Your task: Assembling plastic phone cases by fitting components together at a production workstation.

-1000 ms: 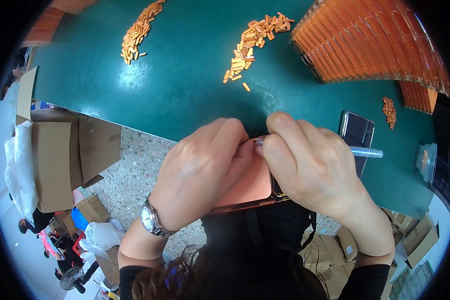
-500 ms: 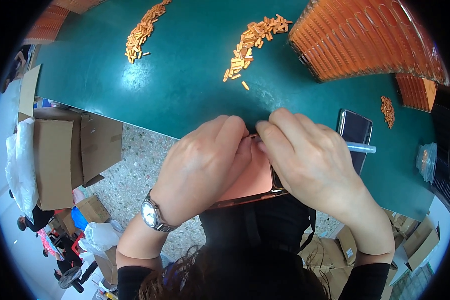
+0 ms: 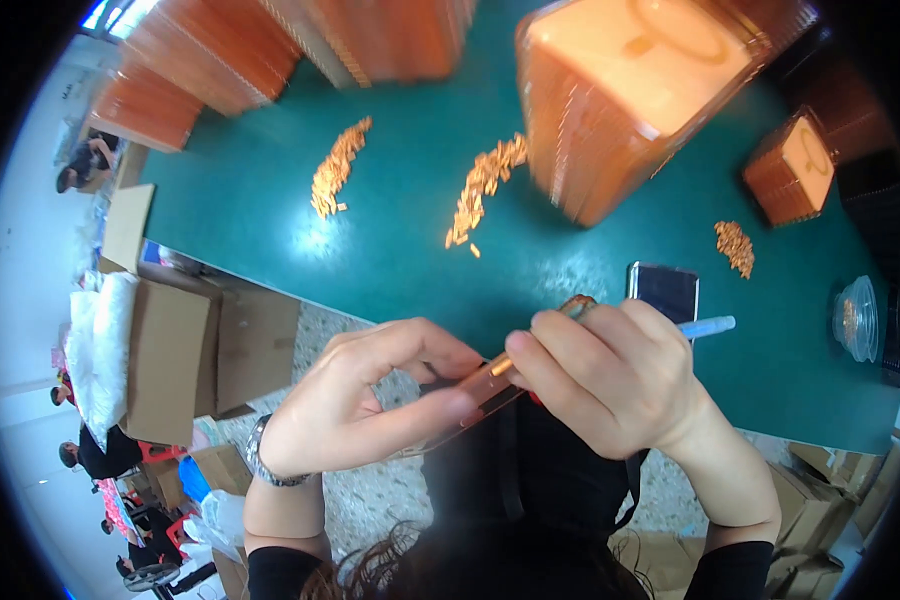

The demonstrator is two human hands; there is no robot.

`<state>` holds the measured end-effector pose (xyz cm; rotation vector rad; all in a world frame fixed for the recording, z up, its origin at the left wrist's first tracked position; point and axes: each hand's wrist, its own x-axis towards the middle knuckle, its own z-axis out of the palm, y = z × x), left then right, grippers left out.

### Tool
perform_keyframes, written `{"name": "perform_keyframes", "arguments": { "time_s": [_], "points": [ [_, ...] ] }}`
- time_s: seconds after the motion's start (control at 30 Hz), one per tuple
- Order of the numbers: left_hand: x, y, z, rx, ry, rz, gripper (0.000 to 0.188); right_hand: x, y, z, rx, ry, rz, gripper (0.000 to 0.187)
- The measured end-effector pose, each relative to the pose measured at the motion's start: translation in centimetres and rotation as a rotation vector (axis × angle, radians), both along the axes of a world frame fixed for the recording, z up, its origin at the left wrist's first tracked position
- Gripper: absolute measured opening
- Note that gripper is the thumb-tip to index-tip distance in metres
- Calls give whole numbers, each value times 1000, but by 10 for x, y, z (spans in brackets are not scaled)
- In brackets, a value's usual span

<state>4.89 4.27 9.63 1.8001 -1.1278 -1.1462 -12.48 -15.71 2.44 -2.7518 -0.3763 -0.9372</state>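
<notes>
A clear, orange-tinted phone case point(image 3: 470, 405) is held edge-on and tilted in front of my body. My left hand point(image 3: 370, 400) grips its near end between thumb and fingers. Closed at the other end of the case is my right hand point(image 3: 610, 375), and a curved edge of the case shows beyond its fingers. By the right fingertips sits a small orange strip point(image 3: 501, 368) at the case's side. A light blue pen point(image 3: 710, 326) is tucked in the right hand and sticks out past its outer side. How the right fingers hold the case is partly hidden.
Piles of small orange pieces point(image 3: 338, 170) point(image 3: 485, 188) point(image 3: 735, 249) lie on the green table point(image 3: 400, 240). Stacks of orange cases point(image 3: 580, 150) stand at the back. Right lie a dark phone point(image 3: 663, 290) and a clear tub point(image 3: 856, 318). Cardboard boxes point(image 3: 160, 360) are at left.
The case has turned from its flat pink face to edge-on. My left hand has opened out along its edge, and the view has shifted, showing more of the table's far side.
</notes>
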Motion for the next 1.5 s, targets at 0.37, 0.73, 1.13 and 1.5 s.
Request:
{"name": "perform_keyframes", "arguments": {
  "time_s": [0.37,0.73,1.13,1.5],
  "points": [
    [-16,-26,47,131,275,47,109,-73,-112,11,27,-375,-402,49],
    [-11,-180,106,-371,-689,140,91,-134,-235,-67,301,-337,-950,40],
    [-16,-187,106,-52,-1113,-133,96,-133,-231,-60,516,-182,-967,39],
    [-11,-197,108,-56,-904,69,94,-132,-226,-58,644,-123,-944,34]
  ]
}}
